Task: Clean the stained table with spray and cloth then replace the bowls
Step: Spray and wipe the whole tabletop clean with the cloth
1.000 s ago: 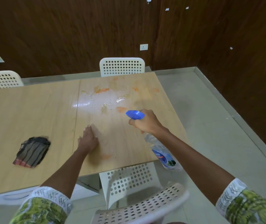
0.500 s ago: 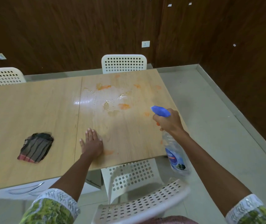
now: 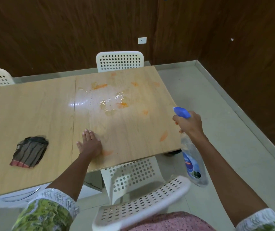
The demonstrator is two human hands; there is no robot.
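one spray bottle [image 3: 193, 161], one cloth [image 3: 29, 152], three chairs [image 3: 119, 60]

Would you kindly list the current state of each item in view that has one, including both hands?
Table: stained orange, wet in the middle of the right panel.
Spray bottle: held off the table's right edge, nozzle toward the table.
Cloth: crumpled on the table, untouched.
Left hand: flat, pressing on the table.
Right hand: gripping the spray bottle's neck.
Near chair: pulled away from the table.
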